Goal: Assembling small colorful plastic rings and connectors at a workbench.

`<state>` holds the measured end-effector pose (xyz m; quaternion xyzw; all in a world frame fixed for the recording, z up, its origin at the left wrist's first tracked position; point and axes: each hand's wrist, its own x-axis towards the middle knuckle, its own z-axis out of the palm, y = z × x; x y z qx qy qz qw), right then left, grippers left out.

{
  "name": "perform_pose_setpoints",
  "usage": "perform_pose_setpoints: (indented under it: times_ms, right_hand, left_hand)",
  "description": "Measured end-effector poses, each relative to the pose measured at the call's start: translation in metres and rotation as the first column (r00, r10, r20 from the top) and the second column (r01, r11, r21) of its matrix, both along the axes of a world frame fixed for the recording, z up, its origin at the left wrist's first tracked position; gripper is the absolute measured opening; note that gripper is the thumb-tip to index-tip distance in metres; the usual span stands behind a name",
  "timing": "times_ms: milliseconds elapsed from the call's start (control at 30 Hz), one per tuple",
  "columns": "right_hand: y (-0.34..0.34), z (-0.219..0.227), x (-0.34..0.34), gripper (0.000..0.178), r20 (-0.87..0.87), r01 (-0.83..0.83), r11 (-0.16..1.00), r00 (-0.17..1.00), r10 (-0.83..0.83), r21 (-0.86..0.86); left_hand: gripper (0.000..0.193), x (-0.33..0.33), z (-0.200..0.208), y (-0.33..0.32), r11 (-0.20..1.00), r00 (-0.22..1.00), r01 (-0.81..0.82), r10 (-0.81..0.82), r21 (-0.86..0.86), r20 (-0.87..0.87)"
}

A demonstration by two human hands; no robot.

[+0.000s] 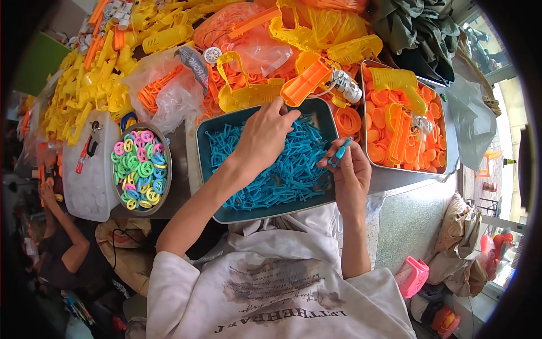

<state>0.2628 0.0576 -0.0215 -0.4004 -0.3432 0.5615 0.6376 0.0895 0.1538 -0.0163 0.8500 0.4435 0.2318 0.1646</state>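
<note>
My left hand [268, 131] reaches across the dark tray [204, 169], its bent fingers closed at the near end of an orange plastic housing [306, 83]. A silvery motor [345, 86] with thin wires sits at the far side of that housing. Part of the grip is hidden behind the fingers. At the tray's right side, my right hand [351, 172] pinches a small blue plastic piece [341, 149] between thumb and fingers. Many similar thin blue pieces [282, 175] lie heaped in the tray below both hands.
A metal tray [404, 167] at right holds orange discs, a yellow casing and orange housings. At left stand a round bowl [167, 186] of coloured rings and a white box [76, 186] with a screwdriver [84, 152]. Yellow casings [93, 85] pile behind. Another person [65, 237] works at far left.
</note>
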Motion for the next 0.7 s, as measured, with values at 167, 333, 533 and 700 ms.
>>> perform_pose_setpoints:
  times_ms: [167, 333, 533, 700]
  right_hand:
    - [0.0, 0.0, 0.001, 0.028, 0.03, -0.002, 1.0, 1.0, 0.002, -0.001]
    - [0.0, 0.003, 0.0, 0.03, 0.068, -0.032, 0.999, 0.997, 0.034, -0.031]
    - [0.001, 0.007, -0.002, 0.031, 0.125, -0.042, 0.997, 0.991, 0.05, -0.065]
    - [0.001, 0.01, -0.005, 0.031, 0.191, -0.033, 0.995, 0.98, 0.05, -0.091]
  left_hand:
    - [0.011, 0.0, 0.002, -0.004, 1.0, 1.0, -0.008, 0.008, -0.021, 0.015]
    - [0.019, -0.009, -0.007, -0.002, 0.999, 0.985, -0.015, 0.02, -0.036, 0.172]
    - [0.026, -0.01, 0.005, -0.004, 0.998, 0.994, -0.003, 0.01, -0.069, 0.113]
    - [0.033, -0.009, -0.006, -0.001, 0.98, 0.981, 0.182, -0.176, 0.08, -0.082]
